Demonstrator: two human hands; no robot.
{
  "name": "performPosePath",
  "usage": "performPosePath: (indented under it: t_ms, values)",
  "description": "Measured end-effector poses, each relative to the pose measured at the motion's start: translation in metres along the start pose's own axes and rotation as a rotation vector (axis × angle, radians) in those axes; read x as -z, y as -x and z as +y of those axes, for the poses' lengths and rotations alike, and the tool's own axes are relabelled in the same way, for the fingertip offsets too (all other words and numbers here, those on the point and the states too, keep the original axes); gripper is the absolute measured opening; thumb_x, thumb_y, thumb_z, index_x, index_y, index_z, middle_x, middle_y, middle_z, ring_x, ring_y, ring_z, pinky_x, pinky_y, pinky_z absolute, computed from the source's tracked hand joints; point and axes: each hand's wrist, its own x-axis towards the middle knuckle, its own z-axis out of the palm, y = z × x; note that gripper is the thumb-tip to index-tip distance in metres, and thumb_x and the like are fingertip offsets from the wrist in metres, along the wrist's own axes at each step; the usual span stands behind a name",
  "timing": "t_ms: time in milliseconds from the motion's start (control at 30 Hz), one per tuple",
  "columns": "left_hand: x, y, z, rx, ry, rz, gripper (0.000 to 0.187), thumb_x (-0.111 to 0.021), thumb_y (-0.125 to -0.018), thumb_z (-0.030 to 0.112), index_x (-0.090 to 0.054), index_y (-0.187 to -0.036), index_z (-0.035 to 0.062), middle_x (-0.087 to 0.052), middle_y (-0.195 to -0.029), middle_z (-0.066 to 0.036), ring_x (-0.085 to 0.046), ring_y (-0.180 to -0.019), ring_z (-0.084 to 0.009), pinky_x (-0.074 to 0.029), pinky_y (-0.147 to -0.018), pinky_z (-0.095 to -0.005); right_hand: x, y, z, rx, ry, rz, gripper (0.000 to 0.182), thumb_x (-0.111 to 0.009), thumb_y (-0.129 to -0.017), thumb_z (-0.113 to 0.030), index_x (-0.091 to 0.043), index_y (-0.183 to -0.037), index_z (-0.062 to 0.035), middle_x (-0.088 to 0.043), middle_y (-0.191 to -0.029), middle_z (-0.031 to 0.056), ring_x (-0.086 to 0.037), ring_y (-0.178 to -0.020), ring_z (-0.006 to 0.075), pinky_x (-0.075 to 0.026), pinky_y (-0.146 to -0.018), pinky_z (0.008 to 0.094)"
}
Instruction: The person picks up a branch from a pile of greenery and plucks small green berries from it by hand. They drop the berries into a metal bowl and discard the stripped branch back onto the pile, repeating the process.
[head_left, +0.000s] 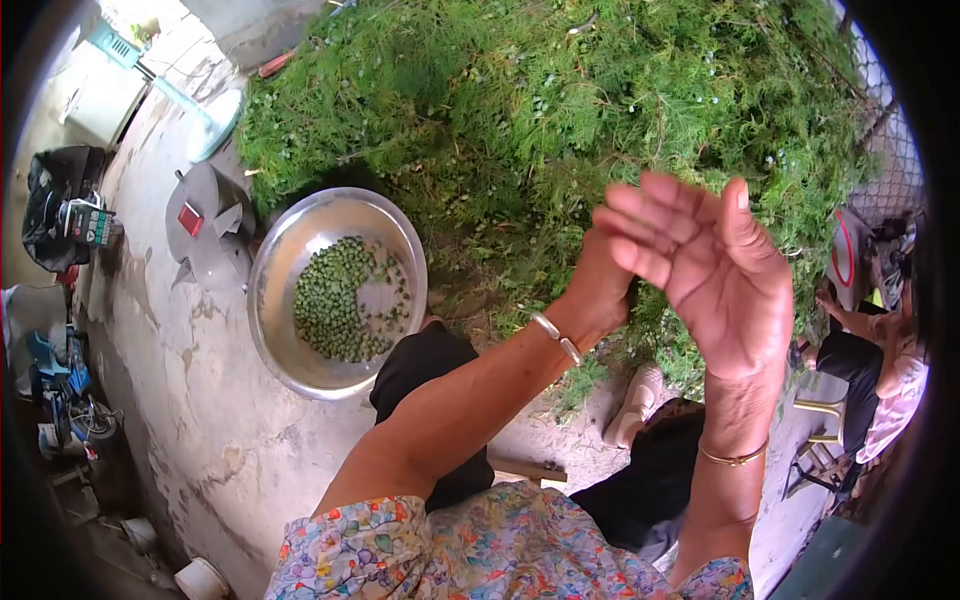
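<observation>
My right hand [725,275] is raised with its palm facing me, fingers stretched out and thumb apart; nothing lies in it. My left hand [600,285] reaches across behind the right fingers, its own fingers hidden. Both hands are over a big heap of cut evergreen branches [520,130] with small pale berries. To the left of my left forearm, a wide metal basin [265,310] stands on the floor, holding many small round green berries [340,300].
A pale fan [212,125] and a grey container with a red object [190,218] stand left of the heap. Another person [880,370] sits at the right by a wire fence [885,165]. Assorted items line the left wall, including a white bucket [203,580].
</observation>
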Motion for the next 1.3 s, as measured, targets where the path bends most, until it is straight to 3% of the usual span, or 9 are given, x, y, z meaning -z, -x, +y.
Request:
performPosePath:
  t_ms: [33,100,300,433,533,767,933,1067,1300]
  values:
    - [0.005,-0.002,-0.004,0.050,0.031,-0.115,0.023,-0.051,-0.092,0.022,-0.056,-0.104,0.0033,-0.060,-0.097,-0.004,-0.059,-0.087,-0.0131,-0.049,-0.073,-0.0245,0.005,0.006,0.000,-0.113,-0.155,0.091,0.038,-0.053,-0.091,-0.024,-0.053,-0.110,0.0091,-0.058,-0.108,0.0256,-0.059,-0.100,0.0315,-0.050,-0.083,0.0392]
    - [-0.014,0.013,0.011,0.053,0.113,0.163,0.014,-0.053,-0.076,0.000,-0.057,-0.086,-0.0089,-0.061,-0.084,-0.013,-0.059,-0.068,-0.0184,-0.047,-0.055,-0.0293,0.019,0.017,0.002,-0.222,-0.311,0.181,0.028,-0.052,-0.091,-0.017,-0.057,-0.103,0.0077,-0.063,-0.098,0.0233,-0.063,-0.091,0.0286,-0.053,-0.078,0.0370]
    - [-0.021,0.015,0.018,0.174,-0.031,0.208,0.019,-0.062,-0.074,0.002,-0.063,-0.093,-0.0009,-0.064,-0.085,-0.006,-0.059,-0.075,-0.0146,-0.048,-0.063,-0.0299,0.056,0.031,0.020,0.097,0.414,0.486,0.025,-0.062,-0.085,-0.013,-0.058,-0.099,0.0075,-0.064,-0.094,0.0186,-0.064,-0.082,0.0205,-0.052,-0.070,0.0283]
    - [-0.024,0.012,0.022,0.088,-0.184,0.275,0.018,-0.062,-0.075,0.002,-0.063,-0.092,-0.0056,-0.064,-0.086,-0.008,-0.060,-0.074,-0.0163,-0.049,-0.064,-0.0302,0.072,0.037,0.040,0.119,1.082,0.431,0.046,-0.071,-0.078,-0.023,-0.055,-0.104,0.0109,-0.064,-0.095,0.0221,-0.063,-0.086,0.0275,-0.050,-0.077,0.0333]
    - [0.008,0.004,0.000,0.116,-0.222,0.269,0.018,-0.061,-0.077,0.002,-0.062,-0.093,-0.0066,-0.064,-0.085,-0.008,-0.062,-0.071,-0.0174,-0.051,-0.062,-0.0300,0.065,0.039,0.035,-0.064,1.026,0.241,0.055,-0.074,-0.074,-0.024,-0.051,-0.111,0.0105,-0.063,-0.095,0.0257,-0.064,-0.089,0.0306,-0.050,-0.079,0.0371]
    - [-0.020,0.006,0.024,0.352,-0.083,-0.023,0.011,-0.060,-0.084,0.008,-0.062,-0.090,-0.0003,-0.063,-0.089,-0.008,-0.061,-0.083,-0.0203,-0.051,-0.073,-0.0383,0.093,0.038,0.050,-0.150,1.179,0.336,0.030,-0.061,-0.074,-0.006,-0.057,-0.102,0.0052,-0.064,-0.086,0.0210,-0.063,-0.081,0.0314,-0.049,-0.074,0.0359]
    - [-0.013,0.008,0.033,0.302,-0.089,-0.128,0.012,-0.057,-0.086,0.006,-0.060,-0.095,0.0003,-0.062,-0.094,-0.008,-0.060,-0.089,-0.0205,-0.049,-0.078,-0.0450,0.116,0.043,0.038,-0.136,0.818,0.358,0.030,-0.051,-0.076,-0.002,-0.058,-0.105,0.0049,-0.065,-0.083,0.0093,-0.056,-0.077,0.0110,-0.047,-0.072,0.0286]
    - [-0.026,0.016,0.025,0.260,-0.254,-0.085,0.015,-0.058,-0.082,-0.001,-0.060,-0.097,-0.0007,-0.063,-0.095,-0.009,-0.060,-0.086,-0.0182,-0.050,-0.077,-0.0384,0.108,0.052,0.027,-0.180,0.879,0.335,0.033,-0.048,-0.077,-0.001,-0.055,-0.109,0.0057,-0.063,-0.084,0.0152,-0.058,-0.078,0.0171,-0.047,-0.074,0.0309]
    - [-0.039,0.022,0.009,-0.004,-1.001,-0.165,0.024,-0.068,-0.074,-0.003,-0.060,-0.096,-0.0064,-0.061,-0.086,-0.005,-0.059,-0.069,-0.0070,-0.049,-0.058,-0.0205,0.109,0.046,0.029,-0.316,0.173,0.552,0.043,-0.066,-0.081,-0.017,-0.052,-0.110,0.0120,-0.061,-0.094,0.0182,-0.058,-0.084,0.0216,-0.047,-0.077,0.0320]
